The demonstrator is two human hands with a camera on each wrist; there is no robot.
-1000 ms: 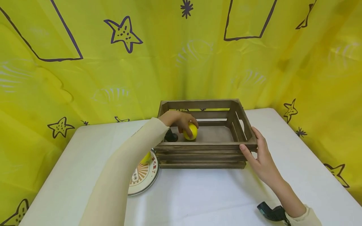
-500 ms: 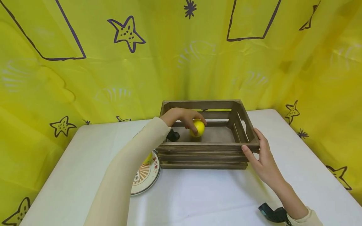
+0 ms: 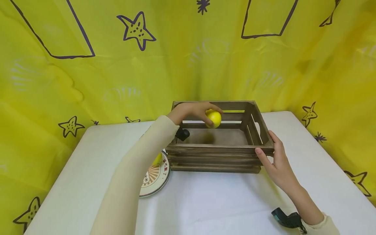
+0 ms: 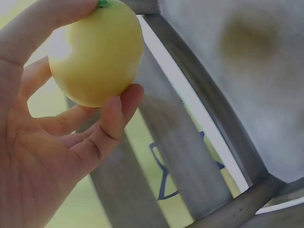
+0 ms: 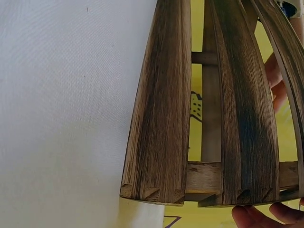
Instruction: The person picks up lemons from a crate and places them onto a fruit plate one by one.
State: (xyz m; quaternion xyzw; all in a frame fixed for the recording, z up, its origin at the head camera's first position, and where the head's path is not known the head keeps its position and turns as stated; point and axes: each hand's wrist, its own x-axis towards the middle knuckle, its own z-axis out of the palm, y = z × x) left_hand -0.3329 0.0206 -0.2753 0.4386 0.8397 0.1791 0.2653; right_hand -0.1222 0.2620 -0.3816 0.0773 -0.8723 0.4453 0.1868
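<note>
My left hand [image 3: 195,112] grips a round yellow fruit [image 3: 214,118], raised above the floor of a brown slatted wooden crate [image 3: 214,150]. In the left wrist view the fruit [image 4: 97,57] shows a small green stem end, with thumb on one side and fingertips on the other. The fruit's shadow lies on the crate floor below it. At the crate's near right corner, my right hand [image 3: 277,166] holds the rim, thumb on the front slat and fingers along the right end. In the right wrist view some fingertips [image 5: 247,216] show at the crate's end.
Left of the crate, a round patterned plate [image 3: 161,182] sits on the white table [image 3: 217,202], partly hidden by my left sleeve [image 3: 126,176]. Another yellow thing [image 3: 157,159] lies on the plate. A yellow patterned curtain [image 3: 176,65] hangs behind the table.
My left hand has lifted the yellow fruit from low in the crate up toward its rim, moving slightly right. The right hand keeps its hold on the crate corner.
</note>
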